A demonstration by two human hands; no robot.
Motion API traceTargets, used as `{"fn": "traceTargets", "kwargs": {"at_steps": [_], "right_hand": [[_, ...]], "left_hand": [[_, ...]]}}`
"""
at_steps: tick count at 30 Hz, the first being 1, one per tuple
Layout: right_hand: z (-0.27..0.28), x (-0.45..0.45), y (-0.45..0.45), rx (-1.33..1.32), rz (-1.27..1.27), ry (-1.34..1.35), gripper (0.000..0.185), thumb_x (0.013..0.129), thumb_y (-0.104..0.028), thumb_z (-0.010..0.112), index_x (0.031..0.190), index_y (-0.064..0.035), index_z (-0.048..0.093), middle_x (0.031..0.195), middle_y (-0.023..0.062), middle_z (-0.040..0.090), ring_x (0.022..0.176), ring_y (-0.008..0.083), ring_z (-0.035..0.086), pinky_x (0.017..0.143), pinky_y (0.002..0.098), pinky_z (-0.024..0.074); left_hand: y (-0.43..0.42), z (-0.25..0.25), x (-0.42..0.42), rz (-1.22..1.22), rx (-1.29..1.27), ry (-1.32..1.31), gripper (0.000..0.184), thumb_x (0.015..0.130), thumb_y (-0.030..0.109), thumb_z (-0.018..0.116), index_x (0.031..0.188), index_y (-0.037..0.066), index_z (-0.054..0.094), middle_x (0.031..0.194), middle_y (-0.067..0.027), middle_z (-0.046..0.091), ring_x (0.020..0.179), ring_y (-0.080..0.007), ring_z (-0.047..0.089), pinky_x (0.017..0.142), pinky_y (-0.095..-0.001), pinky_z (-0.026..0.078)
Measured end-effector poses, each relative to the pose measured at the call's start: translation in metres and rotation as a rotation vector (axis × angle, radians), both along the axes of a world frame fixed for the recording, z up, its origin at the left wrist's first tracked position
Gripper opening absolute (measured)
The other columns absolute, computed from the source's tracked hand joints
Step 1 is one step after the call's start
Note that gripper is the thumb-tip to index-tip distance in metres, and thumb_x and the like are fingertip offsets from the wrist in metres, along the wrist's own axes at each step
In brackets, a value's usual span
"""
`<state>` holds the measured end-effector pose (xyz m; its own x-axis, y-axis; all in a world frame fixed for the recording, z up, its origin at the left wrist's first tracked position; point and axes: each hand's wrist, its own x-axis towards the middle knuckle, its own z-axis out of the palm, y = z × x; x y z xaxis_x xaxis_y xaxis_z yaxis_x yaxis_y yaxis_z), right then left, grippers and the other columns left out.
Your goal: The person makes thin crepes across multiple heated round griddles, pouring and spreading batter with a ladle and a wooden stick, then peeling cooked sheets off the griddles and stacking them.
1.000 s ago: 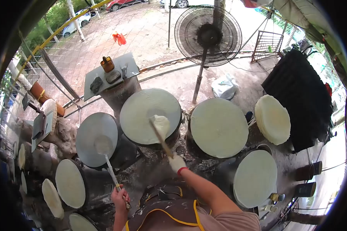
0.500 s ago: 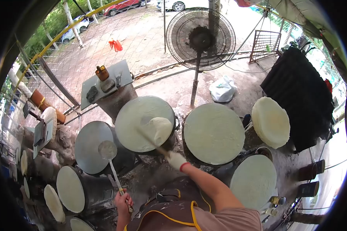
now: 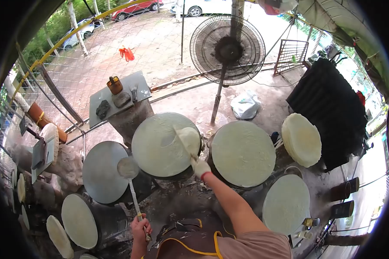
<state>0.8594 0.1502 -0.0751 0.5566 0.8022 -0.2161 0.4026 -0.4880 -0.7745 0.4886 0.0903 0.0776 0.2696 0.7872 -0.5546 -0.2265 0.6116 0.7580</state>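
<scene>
Beyond the coated griddle [image 3: 153, 146] and the bare griddle [image 3: 101, 172] left of it, a fan [image 3: 227, 49] and desk [image 3: 143, 82] stand on stained floor [image 3: 199, 101] before wire fence [image 3: 90, 56], while the right hand [image 3: 200, 166] is closed round a spreader [image 3: 184, 141] on the coated griddle, the left hand [image 3: 140, 226] clenching a ladle [image 3: 128, 167] to its near left.

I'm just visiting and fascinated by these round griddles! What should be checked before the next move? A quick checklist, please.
1. Right hand grips the spreader: ok, gloved fingers close round its handle.
2. Left hand holds the ladle: ok, by its long handle.
3. Batter under the spreader lies evenly: not ok, a mound sits toward the right edge.
4. Grey griddle at left is coated: not ok, its surface looks bare.
5. Ladle holds enough batter: cannot tell.
6. Griddles are hot enough: cannot tell.
</scene>
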Motion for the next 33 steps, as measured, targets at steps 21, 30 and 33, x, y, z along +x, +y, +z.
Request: {"fn": "traceTargets", "kwargs": {"at_steps": [21,30,33], "right_hand": [[-0.007,-0.01,0.012,0.182,-0.139,0.22,0.037,0.087,-0.026,0.057,0.118,-0.004,0.057,0.074,0.0057,0.064,0.057,0.0108,0.05,0.055,0.0285,0.0434],[0.012,0.019,0.022,0.178,0.046,0.425,0.033,0.088,-0.022,0.056,0.115,-0.0025,0.059,0.076,-0.0015,0.059,0.062,0.0047,0.045,0.054,0.0204,0.0376],[0.018,0.022,0.035,0.27,-0.085,0.583,0.037,0.087,-0.028,0.056,0.115,-0.0037,0.06,0.071,-0.0011,0.056,0.061,0.0047,0.043,0.055,0.0188,0.0367]], "left_hand": [[0.034,-0.019,0.009,-0.093,-0.297,-0.325,0.021,0.09,0.008,0.042,0.11,0.003,0.042,0.065,-0.005,0.041,0.043,-0.0107,0.037,0.039,-0.026,0.033],[0.024,-0.021,0.035,-0.143,-0.384,-0.17,0.016,0.089,0.01,0.045,0.104,0.005,0.046,0.069,-0.0052,0.046,0.045,-0.0116,0.04,0.041,-0.0249,0.034],[0.038,-0.019,0.041,-0.145,-0.341,-0.098,0.015,0.086,0.006,0.044,0.101,0.004,0.044,0.065,-0.0052,0.044,0.042,-0.0117,0.039,0.035,-0.0254,0.031]]}}
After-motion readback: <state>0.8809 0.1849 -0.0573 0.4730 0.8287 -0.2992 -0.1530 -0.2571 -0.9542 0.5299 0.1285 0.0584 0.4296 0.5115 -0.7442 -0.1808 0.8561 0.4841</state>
